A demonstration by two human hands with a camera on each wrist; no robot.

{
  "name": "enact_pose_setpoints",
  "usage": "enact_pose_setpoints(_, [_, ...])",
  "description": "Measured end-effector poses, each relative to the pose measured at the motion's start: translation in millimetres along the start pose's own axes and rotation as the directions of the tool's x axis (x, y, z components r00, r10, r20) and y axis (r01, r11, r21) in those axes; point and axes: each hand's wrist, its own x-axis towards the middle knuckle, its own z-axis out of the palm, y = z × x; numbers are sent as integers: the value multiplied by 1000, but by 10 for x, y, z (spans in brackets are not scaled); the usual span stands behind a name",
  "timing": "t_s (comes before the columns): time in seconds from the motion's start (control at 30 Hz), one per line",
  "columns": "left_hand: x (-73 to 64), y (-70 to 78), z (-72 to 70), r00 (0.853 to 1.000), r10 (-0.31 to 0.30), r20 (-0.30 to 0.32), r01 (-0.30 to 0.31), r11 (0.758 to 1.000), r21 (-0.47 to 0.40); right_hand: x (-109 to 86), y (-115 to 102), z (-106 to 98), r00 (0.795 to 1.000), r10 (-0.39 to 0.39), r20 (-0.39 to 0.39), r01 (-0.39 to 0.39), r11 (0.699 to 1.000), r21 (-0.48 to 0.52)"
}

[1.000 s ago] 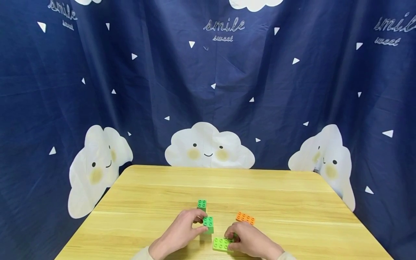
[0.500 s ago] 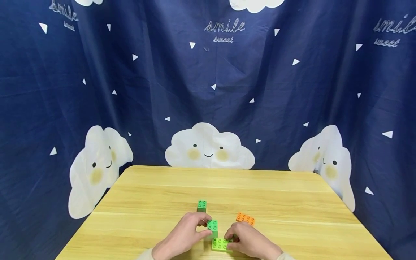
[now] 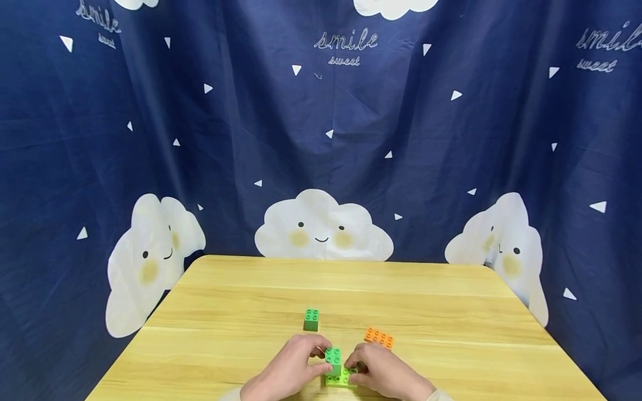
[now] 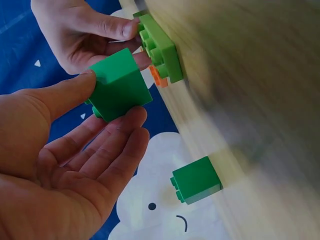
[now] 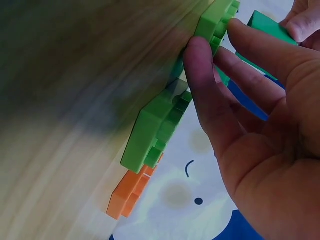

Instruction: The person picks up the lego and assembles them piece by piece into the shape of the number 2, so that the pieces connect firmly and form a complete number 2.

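Between thumb and fingers, my left hand (image 3: 291,367) holds a green building block (image 3: 333,362) with its studs up. Its underside hangs a little above the studs of a flat lime green building block (image 4: 169,55), apart from them in the left wrist view. That lime block lies on the table, and my right hand (image 3: 383,372) pinches its right end. In the head view the held block and my right fingers cover part of it.
A second green block (image 3: 311,319) stands farther back. An orange block (image 3: 379,337) lies behind my right hand, beside another flat green block (image 5: 150,130) mostly hidden in the head view. A blue curtain (image 3: 321,139) hangs behind the wooden table (image 3: 225,312).
My left hand has brought the green block right and nearer, from beside the lime block to over its left part. My right hand keeps its pinch, and the lime block has shifted slightly left.
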Motion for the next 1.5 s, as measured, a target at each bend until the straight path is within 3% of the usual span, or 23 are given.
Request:
enact_pose_setpoints(0.8, [3, -35, 84, 999, -16, 37, 18, 999, -43, -10, -3, 14, 1000, -17, -6, 17, 1000, 4])
enact_pose_setpoints(1.3, [5, -67, 61, 997, -24, 71, 29, 997, -68, -16, -12, 12, 1000, -14, -15, 14, 1000, -19])
enact_pose_setpoints(1.5, [-5, -74, 72, 998, -27, 63, 32, 996, -78, -24, -9, -56, 1000, 20, 10, -21, 996, 82])
